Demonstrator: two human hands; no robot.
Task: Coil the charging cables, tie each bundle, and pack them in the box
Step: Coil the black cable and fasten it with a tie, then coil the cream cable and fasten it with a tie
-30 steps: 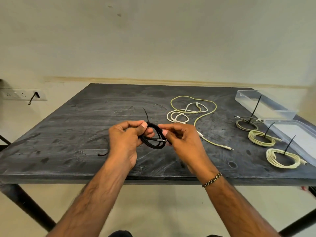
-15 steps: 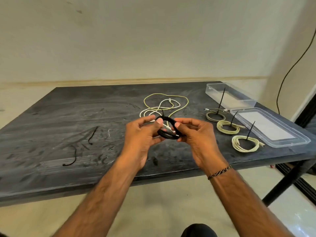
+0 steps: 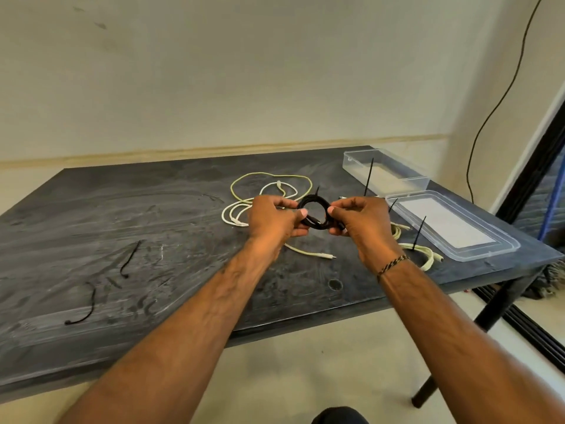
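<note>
A coiled black cable (image 3: 315, 203) is held above the dark table (image 3: 153, 234), a thin black tie sticking up from its top. My left hand (image 3: 272, 223) pinches its left side and my right hand (image 3: 360, 223) pinches its right side. Behind my hands lie loose pale yellow and white cables (image 3: 269, 194), uncoiled. To the right, tied pale coils (image 3: 425, 255) with upright black ties lie partly hidden by my right hand and wrist. The clear plastic box (image 3: 388, 175) stands at the back right, with its clear lid (image 3: 452, 231) flat in front of it.
Two loose black ties (image 3: 130, 258) lie on the table's left part, the second black tie (image 3: 85, 307) nearer the front edge. A wall runs close behind the table. A black wire (image 3: 501, 96) hangs down the wall at right, beside a dark door frame.
The view has swung to the right and my hands have carried the black coil further over the table. The coil now stands more open between both hands.
</note>
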